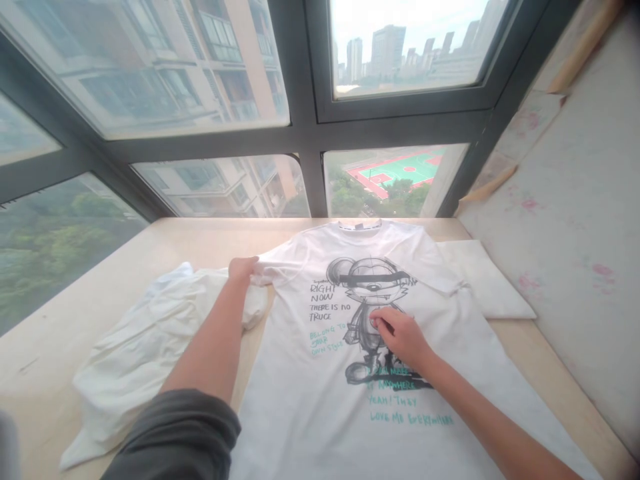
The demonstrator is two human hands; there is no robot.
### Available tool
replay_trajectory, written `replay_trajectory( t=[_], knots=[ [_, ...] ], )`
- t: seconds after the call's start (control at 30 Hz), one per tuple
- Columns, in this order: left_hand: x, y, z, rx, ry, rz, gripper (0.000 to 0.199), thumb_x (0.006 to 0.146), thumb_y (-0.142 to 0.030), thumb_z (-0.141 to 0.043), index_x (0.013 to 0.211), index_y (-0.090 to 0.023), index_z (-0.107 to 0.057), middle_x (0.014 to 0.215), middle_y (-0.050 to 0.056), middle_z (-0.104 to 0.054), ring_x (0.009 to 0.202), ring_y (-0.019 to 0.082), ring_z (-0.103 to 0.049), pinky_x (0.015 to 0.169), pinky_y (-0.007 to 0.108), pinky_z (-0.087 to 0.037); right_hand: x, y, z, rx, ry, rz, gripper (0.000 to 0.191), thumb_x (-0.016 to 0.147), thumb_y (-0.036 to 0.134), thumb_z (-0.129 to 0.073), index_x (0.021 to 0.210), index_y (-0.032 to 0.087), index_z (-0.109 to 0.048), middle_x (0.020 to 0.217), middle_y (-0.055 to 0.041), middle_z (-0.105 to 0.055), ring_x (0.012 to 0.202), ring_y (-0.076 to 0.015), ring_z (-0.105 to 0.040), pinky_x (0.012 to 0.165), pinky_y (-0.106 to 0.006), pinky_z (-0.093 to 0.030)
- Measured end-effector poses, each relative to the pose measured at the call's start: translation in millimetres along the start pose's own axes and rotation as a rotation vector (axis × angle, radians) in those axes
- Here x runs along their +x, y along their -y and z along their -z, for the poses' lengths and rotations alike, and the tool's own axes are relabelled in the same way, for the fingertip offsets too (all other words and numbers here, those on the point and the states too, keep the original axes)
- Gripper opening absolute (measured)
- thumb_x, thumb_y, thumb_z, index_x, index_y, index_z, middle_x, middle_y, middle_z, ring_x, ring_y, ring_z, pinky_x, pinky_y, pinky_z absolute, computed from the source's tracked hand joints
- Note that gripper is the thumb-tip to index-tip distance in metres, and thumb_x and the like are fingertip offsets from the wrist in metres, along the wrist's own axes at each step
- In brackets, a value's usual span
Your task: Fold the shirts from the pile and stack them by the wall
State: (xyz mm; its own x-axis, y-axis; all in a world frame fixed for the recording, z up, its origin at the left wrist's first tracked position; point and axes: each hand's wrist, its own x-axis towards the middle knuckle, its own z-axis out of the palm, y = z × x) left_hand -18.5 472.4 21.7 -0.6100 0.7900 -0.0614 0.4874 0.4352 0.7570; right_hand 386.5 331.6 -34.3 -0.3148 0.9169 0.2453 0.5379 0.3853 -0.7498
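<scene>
A white T-shirt [295, 400] lies spread out face up, collar toward the window, with a sketched bear figure and black and green lettering on its front. At its left sleeve, my left hand [243, 267] is closed on the fabric, pulling it out to the side. My right hand [400, 333] is over the bear's chest, fingers curled together. The fabric around those fingers looks flat, and I see nothing between them. Whether the fingertips touch the shirt is hard to make out.
A crumpled pile of white clothing [135, 347] lies left of the shirt. A folded white cloth [485, 277] sits at the right, partly under the sleeve. The pale wooden surface [45, 340] ends at grey-framed windows [300, 127] and a flowered wall [575, 247].
</scene>
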Motion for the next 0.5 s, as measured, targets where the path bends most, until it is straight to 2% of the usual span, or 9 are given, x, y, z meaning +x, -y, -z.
replay_trajectory(
  t=[0.1,0.17,0.33,0.5],
  knots=[
    [17.1,-3.8,-3.8,-0.094,0.035,0.127,0.035,0.093,-0.037,-0.06,0.121,-0.016,-0.058,0.117,0.008,-0.062,0.098,0.019,-0.064,0.082,0.039,-0.056,-0.4,0.0,0.5,-0.007,0.003,0.011,0.023,0.092,0.022,-0.042,0.095,0.027,-0.065,0.091,-0.0032,-0.07,0.082,-0.0206,-0.065,0.074,-0.034,-0.05],
    [27.9,-6.3,-4.3,-0.161,0.038,0.159,0.037,0.093,-0.036,-0.06,0.123,-0.016,-0.057,0.12,0.009,-0.061,0.1,0.02,-0.063,0.084,0.04,-0.056,-0.9,-0.1,0.0,-0.009,0.001,0.012,0.022,0.092,0.021,-0.043,0.094,0.026,-0.064,0.091,-0.0031,-0.069,0.082,-0.0203,-0.065,0.074,-0.034,-0.05],
    [48.1,-7.6,-4.2,-0.262,0.016,0.188,0.039,0.093,-0.035,-0.06,0.127,-0.016,-0.055,0.125,0.01,-0.059,0.104,0.021,-0.062,0.087,0.043,-0.055,-1.4,-1.4,-1.3,-0.013,-0.006,0.016,0.022,0.092,0.02,-0.043,0.095,0.025,-0.065,0.09,-0.0026,-0.069,0.08,-0.0187,-0.064,0.075,-0.032,-0.049],
    [50.6,-3.2,-15.2,-0.236,0.009,0.18,0.038,0.093,-0.037,-0.06,0.125,-0.017,-0.056,0.122,0.009,-0.061,0.102,0.021,-0.063,0.085,0.041,-0.056,-1.9,-0.4,-0.8,-0.03,-0.024,0.021,0.023,0.092,0.018,-0.043,0.095,0.024,-0.065,0.089,-0.0027,-0.069,0.08,-0.0176,-0.064,0.072,-0.03,-0.048]
  ],
)
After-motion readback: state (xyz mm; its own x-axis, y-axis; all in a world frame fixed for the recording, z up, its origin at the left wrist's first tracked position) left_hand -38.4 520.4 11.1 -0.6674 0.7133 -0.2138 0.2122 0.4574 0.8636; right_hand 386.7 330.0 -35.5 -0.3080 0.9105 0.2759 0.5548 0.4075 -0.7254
